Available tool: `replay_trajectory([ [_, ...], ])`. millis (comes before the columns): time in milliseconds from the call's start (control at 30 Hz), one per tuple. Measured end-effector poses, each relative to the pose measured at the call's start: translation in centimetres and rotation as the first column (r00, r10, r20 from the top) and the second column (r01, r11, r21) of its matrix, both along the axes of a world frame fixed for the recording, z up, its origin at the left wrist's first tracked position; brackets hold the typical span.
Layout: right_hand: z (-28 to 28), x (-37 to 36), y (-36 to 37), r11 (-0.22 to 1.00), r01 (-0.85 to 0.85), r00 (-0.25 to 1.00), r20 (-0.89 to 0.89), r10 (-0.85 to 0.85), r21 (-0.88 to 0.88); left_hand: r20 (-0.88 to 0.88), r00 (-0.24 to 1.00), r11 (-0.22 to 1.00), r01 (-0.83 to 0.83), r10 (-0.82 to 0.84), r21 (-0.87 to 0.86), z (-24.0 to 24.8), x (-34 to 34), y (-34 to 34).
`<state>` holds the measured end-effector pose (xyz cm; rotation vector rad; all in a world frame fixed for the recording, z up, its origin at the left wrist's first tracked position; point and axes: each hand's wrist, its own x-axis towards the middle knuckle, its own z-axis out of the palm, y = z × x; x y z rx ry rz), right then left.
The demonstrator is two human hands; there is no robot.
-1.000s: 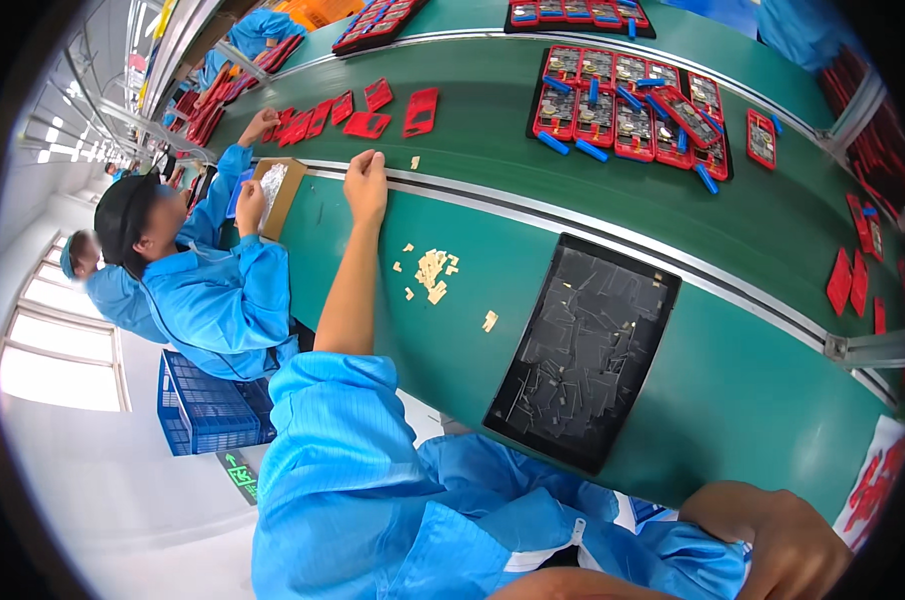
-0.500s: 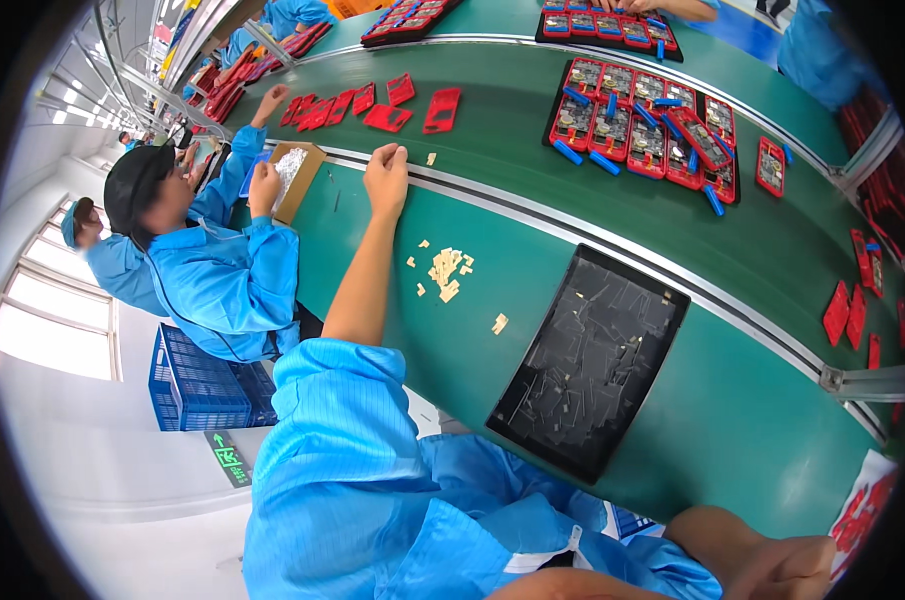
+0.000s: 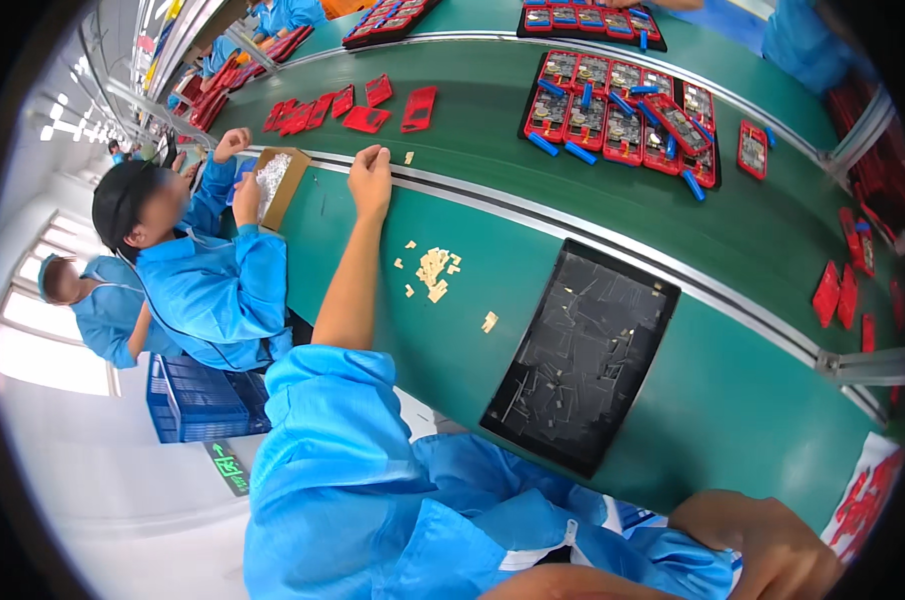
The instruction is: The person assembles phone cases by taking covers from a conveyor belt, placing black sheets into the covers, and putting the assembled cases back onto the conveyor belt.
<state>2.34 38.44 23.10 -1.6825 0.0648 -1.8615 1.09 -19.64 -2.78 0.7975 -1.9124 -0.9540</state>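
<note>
My left hand (image 3: 371, 182) reaches out to the metal rail at the belt's near edge, its fingers curled together; anything inside them is hidden. One small cream-yellow piece (image 3: 410, 158) lies just right of its fingertips, on the belt side. Nearer to me on the green table is a loose pile of similar cream-yellow pieces (image 3: 433, 268), with another piece (image 3: 490, 321) apart from it. My right hand (image 3: 773, 545) is low at the right, close to my body; its fingers bend down past the picture's edge. Between the hands sits a black tray (image 3: 495, 405) of thin dark strips.
Red frames (image 3: 420, 108) lie on the green belt (image 3: 473, 130). Farther right, red-framed units with blue tabs (image 3: 623, 140) fill a dark tray. A co-worker in blue (image 3: 213, 290) sits at the left beside a cardboard box (image 3: 291, 190). Blue crates (image 3: 198, 400) stand below.
The view has shifted slightly, and belt items appear farther left. My left hand stays near the rail. My right hand's fingers have turned downward. The co-worker's raised hand has come down toward the box.
</note>
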Motion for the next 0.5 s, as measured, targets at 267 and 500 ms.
replay_trajectory([
  [267,-1.7,2.2,3.8,0.731,0.682,0.72,-0.203,-0.664,0.028,-0.001,1.0,1.0,-0.013,0.013,0.006,0.8,-0.2,0.6],
  [500,-0.4,1.3,4.9,0.914,0.384,0.906,-0.245,-0.346,0.127,0.045,0.999,1.0,-0.02,0.019,0.019,0.8,0.2,0.2],
])
